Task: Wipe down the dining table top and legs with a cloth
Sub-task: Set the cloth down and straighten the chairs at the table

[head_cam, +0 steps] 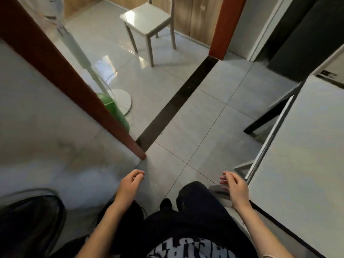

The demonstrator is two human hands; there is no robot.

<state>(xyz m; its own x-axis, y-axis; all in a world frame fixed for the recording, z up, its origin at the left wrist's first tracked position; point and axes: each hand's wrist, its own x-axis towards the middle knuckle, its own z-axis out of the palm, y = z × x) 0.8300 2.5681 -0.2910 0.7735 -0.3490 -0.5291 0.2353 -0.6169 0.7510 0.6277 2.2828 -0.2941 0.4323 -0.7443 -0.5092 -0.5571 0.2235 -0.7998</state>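
Observation:
The dining table [305, 149] has a pale grey top with a dark edge and fills the right side of the view. One dark leg [268, 116] slants down to the floor beyond it. My left hand [130, 185] hangs in front of me over the tiled floor, fingers loosely curled and holding nothing. My right hand [235, 187] is beside the table's near-left edge, fingers loosely bent, also holding nothing. No cloth is in view.
A red-brown door frame [70, 86] and a grey wall [37, 127] stand at left. Beyond the black threshold strip [178, 101] are a white stool [149, 21], a fan stand [119, 101] and a green object [113, 110]. A dark round object [31, 224] sits at lower left.

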